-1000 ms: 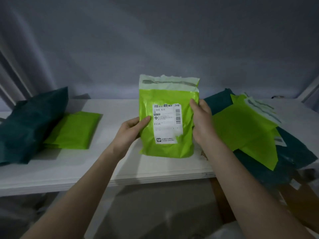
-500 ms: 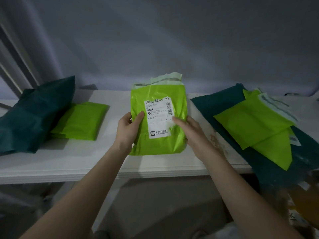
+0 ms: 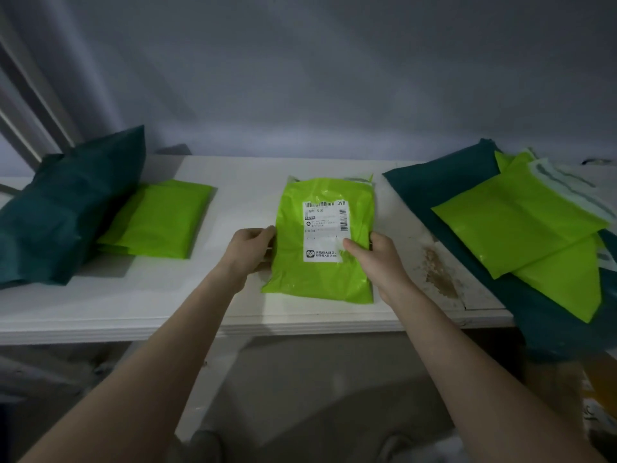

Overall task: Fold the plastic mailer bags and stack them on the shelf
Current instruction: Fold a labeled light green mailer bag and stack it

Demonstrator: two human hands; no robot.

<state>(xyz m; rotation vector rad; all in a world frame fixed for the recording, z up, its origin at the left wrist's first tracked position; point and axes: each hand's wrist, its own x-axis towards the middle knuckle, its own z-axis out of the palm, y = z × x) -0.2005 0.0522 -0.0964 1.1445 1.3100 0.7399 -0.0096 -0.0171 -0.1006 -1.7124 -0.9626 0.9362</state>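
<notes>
A lime green mailer bag (image 3: pixel 320 275) with a white shipping label lies flat on the white shelf (image 3: pixel 167 295), in the middle. My left hand (image 3: pixel 250 248) grips its left edge, fingers curled round it. At the bag's right edge my right hand (image 3: pixel 374 255) holds on, thumb pressed on the label. The bag's top flap is tucked behind. A folded green bag (image 3: pixel 160 218) lies to the left. Unfolded green bags (image 3: pixel 521 222) are piled at the right.
A dark teal bag (image 3: pixel 66 202) leans at the left beside the folded one. Another teal bag (image 3: pixel 444 175) lies under the right pile and hangs over the shelf's end. A brown stain (image 3: pixel 440 275) marks the shelf. A grey wall stands behind.
The labelled bag was held upright above the shelf and has come down to lie flat. Its white top flap no longer sticks up. Both hands have lowered with it.
</notes>
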